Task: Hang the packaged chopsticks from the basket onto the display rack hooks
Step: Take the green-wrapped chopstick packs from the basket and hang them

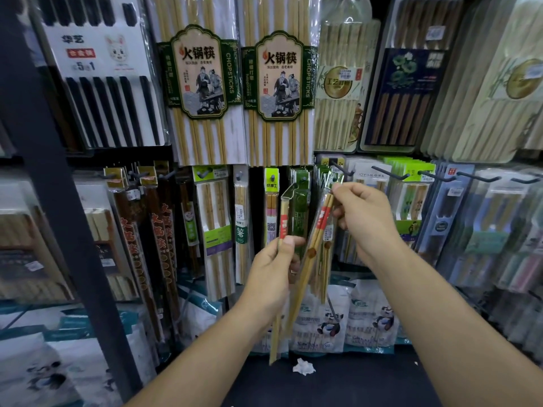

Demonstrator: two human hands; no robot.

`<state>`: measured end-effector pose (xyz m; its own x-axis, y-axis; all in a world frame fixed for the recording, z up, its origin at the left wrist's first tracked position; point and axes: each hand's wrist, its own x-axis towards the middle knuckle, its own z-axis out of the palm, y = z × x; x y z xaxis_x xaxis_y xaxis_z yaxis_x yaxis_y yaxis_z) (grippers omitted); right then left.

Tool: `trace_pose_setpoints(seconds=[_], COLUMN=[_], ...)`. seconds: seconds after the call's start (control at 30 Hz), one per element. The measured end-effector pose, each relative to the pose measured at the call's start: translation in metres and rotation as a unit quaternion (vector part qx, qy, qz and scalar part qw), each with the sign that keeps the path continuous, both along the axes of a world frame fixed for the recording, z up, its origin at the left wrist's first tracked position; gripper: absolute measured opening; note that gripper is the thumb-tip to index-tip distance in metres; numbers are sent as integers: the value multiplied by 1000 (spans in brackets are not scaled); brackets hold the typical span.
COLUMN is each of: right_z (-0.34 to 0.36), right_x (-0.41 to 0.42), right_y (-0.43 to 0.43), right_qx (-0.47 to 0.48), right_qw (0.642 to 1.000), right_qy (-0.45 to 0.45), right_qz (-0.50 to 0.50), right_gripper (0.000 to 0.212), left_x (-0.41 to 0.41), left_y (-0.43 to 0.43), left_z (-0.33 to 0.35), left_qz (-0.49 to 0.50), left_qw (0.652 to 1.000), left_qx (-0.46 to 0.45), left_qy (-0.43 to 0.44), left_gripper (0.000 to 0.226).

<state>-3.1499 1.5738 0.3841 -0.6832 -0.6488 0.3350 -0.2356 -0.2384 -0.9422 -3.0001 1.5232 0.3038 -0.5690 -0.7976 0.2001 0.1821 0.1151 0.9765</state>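
Packets hold bamboo chopsticks: left hand [273, 274] grips left packet [283, 221], right hand [364, 221] pinches right packet [321, 229].

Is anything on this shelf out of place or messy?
Yes: a crumpled white paper scrap lies loose on the dark ledge, low in the middle of the view. It looks like litter rather than stock.

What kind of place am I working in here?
Most likely a shop's tableware aisle: packaged chopsticks hang in rows from metal hooks on a display rack, many with printed retail labels.
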Motion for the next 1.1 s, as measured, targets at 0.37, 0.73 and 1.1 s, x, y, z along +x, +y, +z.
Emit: trace_pose_setpoints(seconds=[0.37,0.73,1.1], right_z=[4,-13,-13], right_x=[-17,-27,-10], right_y=[-12,-17,-3], right_qx=[32,33,-21], right_qw=[999,993,993], right_qy=[-4,42,112], right_qz=[-37,-106,-26], right_gripper=[32,40,19], left_x=[1,0,-23], left_y=[1,0,1], left_z=[1,6,23], left_qz=[-45,-32,-67], left_qw=[998,999,997], left_qx=[36,29,-23], left_qy=[-7,-23,-8], left_gripper=[23,21,19])
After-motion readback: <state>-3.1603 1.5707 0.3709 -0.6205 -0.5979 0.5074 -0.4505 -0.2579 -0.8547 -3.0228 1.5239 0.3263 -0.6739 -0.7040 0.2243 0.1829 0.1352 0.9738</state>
